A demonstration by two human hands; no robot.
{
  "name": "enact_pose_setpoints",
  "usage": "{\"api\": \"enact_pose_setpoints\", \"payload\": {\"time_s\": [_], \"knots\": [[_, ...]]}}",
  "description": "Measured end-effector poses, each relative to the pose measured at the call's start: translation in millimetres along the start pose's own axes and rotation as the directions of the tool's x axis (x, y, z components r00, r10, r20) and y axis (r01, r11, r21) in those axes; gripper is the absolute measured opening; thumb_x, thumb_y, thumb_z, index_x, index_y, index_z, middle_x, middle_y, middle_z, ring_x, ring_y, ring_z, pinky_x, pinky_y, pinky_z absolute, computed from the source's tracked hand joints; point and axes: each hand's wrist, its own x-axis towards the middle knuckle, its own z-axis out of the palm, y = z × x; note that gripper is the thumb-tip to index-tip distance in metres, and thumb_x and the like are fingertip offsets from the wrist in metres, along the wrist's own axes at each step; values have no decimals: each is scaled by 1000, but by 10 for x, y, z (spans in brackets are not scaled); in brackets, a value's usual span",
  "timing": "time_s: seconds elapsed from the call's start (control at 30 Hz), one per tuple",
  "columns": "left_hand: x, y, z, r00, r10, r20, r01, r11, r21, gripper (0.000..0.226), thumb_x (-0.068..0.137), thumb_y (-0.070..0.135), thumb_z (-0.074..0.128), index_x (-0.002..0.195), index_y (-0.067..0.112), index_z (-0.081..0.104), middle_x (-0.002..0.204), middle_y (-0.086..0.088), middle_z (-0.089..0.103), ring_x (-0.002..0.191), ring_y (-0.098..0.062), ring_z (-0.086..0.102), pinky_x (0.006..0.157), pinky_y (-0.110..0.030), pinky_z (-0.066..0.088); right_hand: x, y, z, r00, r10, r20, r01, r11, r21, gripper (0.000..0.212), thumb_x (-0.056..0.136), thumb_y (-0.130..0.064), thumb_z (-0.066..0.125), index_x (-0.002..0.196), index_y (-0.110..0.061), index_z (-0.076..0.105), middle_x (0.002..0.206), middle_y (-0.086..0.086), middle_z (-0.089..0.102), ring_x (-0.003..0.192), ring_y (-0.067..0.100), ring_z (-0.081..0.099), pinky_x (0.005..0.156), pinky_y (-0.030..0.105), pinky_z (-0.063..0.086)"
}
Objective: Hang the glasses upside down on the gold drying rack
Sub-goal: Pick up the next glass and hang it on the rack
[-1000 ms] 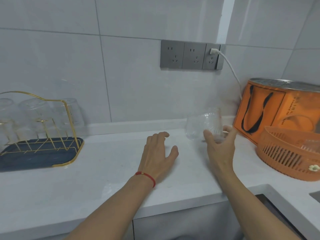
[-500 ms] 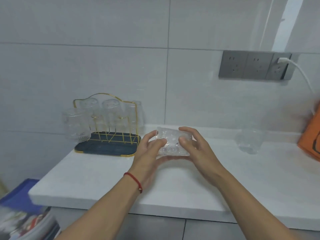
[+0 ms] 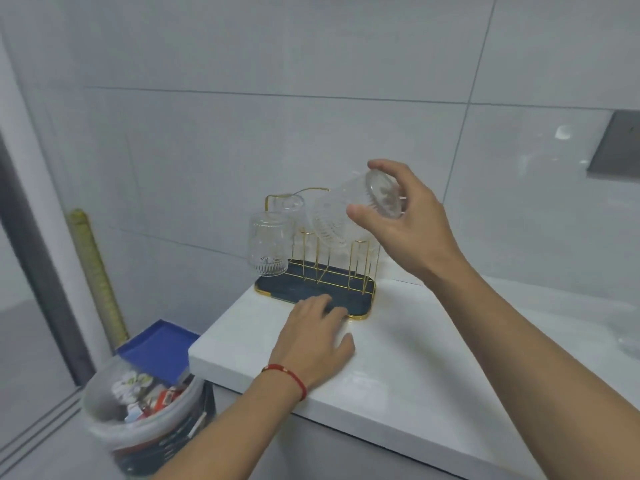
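Observation:
My right hand [image 3: 412,223] grips a clear ribbed glass [image 3: 343,216] by its base. The glass is tilted, its mouth pointing down and left over the prongs of the gold drying rack [image 3: 360,271]. The rack stands in a dark blue tray [image 3: 301,292] at the left end of the white counter [image 3: 415,358]. One glass [image 3: 268,245] hangs upside down at the rack's front left, and another glass [image 3: 289,202] sits behind it. My left hand [image 3: 317,337] lies flat on the counter, its fingers on the tray's front edge. It holds nothing.
A bin lined with a white bag [image 3: 145,410] stands on the floor below the counter's left end, beside a blue lid [image 3: 159,348]. Another clear glass [image 3: 627,330], blurred, sits at the far right edge. The tiled wall rises close behind the rack.
My left hand has let go of the glass and dropped to the counter by the tray. My right hand alone has carried the glass up over the rack and tipped it.

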Motion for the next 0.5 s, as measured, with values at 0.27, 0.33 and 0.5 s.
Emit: {"api": "enact_pose_setpoints", "payload": {"time_s": [0.27,0.33,0.5], "knots": [[14,-50,38,1000,-16,26,15,999,30,42,89,44,46,121,22,60,117,0,57,113,-21,50,102,-36,41,458,-8,606,982,33,184,26,951,-309,71,84,-40,75,147,-25,46,142,9,61,131,31,57,103,45,49],[17,-46,46,1000,-13,22,12,999,35,43,89,44,45,124,22,59,118,0,58,114,-22,51,103,-37,41,508,44,701,969,31,244,66,923,-378,70,83,-41,75,146,-23,50,142,8,63,131,31,57,96,38,46],[25,-50,72,1000,-17,23,16,999,49,45,89,40,47,123,13,59,121,-5,59,117,-24,50,103,-37,42,523,155,856,933,34,358,167,842,-513,71,83,-44,73,147,-21,55,139,7,68,132,31,58,102,42,49]]}}
